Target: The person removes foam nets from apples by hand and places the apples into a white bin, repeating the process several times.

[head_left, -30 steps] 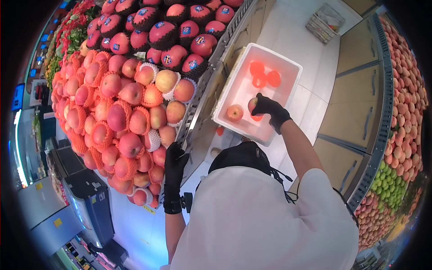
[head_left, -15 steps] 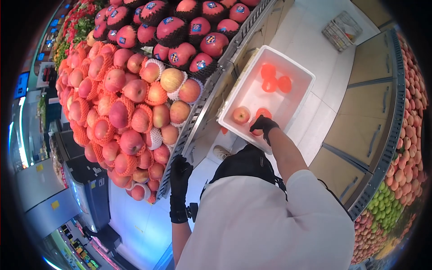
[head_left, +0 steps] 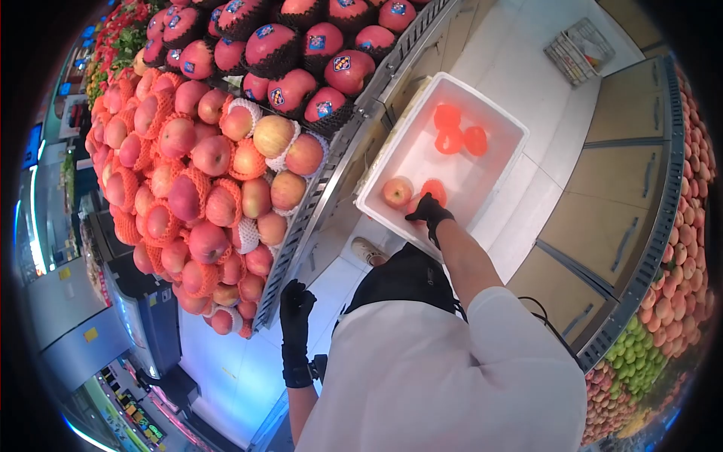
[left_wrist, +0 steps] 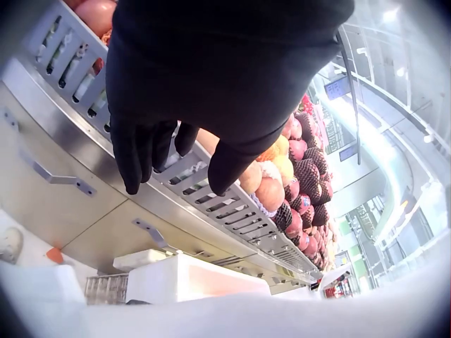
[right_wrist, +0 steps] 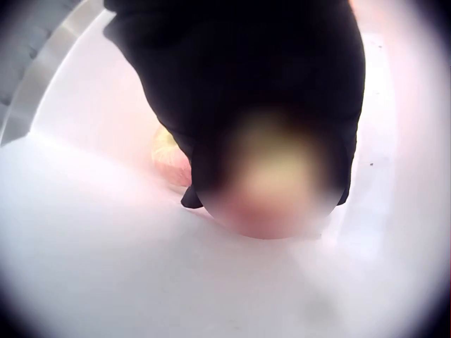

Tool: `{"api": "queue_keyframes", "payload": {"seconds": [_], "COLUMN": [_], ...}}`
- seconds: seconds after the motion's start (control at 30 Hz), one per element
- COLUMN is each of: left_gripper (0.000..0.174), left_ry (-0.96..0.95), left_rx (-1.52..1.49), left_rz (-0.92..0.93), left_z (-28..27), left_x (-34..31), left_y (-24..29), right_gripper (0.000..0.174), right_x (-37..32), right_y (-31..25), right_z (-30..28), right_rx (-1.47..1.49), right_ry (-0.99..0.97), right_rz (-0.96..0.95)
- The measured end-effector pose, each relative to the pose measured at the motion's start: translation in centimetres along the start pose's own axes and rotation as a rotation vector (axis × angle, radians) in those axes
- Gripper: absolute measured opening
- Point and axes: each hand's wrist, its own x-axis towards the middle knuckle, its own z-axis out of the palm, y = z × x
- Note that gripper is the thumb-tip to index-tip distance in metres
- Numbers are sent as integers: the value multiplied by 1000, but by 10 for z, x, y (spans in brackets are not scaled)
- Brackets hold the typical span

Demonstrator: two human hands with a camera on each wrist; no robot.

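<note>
My right hand (head_left: 429,213), in a black glove, reaches down into a white foam box (head_left: 493,181). It holds an apple (right_wrist: 264,220), mostly covered by the fingers and blurred in the right wrist view. Another apple (head_left: 397,192) lies to its left on the box floor. An orange-red foam net (head_left: 434,190) shows just beyond the fingers, and several more nets (head_left: 447,117) lie at the far end. My left hand (head_left: 297,305), also gloved, hangs beside the slatted edge of the fruit stand (left_wrist: 232,220), fingers loosely bent and holding nothing.
Piled apples (head_left: 207,203), many in foam nets, fill the stand at left, with stickered apples in dark nets (head_left: 275,45) behind. Cabinets (head_left: 614,181) topped with more fruit line the right side. A wire basket (head_left: 578,51) stands on the floor at the back.
The right hand has lowered the apple toward the near side of the box, beside the other apple. The left hand has drawn back from the stand's edge toward the body.
</note>
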Motion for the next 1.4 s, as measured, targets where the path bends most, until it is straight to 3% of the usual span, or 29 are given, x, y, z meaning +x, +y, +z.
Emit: {"api": "queue_keyframes", "payload": {"seconds": [0.17, 0.37, 0.67, 0.77, 0.97, 1.07, 1.13, 1.2, 1.27, 1.37, 1.4], "left_gripper": [46, 50, 45, 46, 45, 45, 45, 44, 44, 44, 44], "left_ry": [-14, -46, -36, -44, -66, -73, -75, -78, -79, -81, -81], "left_rx": [-13, 1, -24, -25, -41, -42, -34, -45, -70, -84, -71], "left_rz": [10, 23, 11, -4, 15, 23, 36, 42, 39, 38, 37], "left_z": [6, 6, 8, 5, -1, -3, -6, -7, -8, -12, -14], "left_x": [1, 6, 7, 10, 17, 20, 23, 25, 26, 28, 29], "left_y": [3, 2, 5, 2, -5, -4, -4, -3, 0, -3, -6], "right_gripper": [98, 106, 110, 103, 95, 86, 82, 78, 77, 85, 89], "right_x": [-70, -84, -97, -102, -73, -70, -71, -72, -77, -83, -85], "right_y": [-51, -77, -83, -74, -45, -34, -26, -18, -19, -43, -52], "right_z": [-72, -61, -73, -71, -64, -69, -70, -68, -67, -82, -81], "right_rx": [140, -62, -36, 71, -2, 114, 435, 512, 345, 135, 120], "right_ry": [-82, 119, 137, 248, 119, 120, 82, 94, 151, -12, 21], "right_rz": [-43, 68, 53, -8, -44, -31, 36, 7, -115, 30, 76]}}
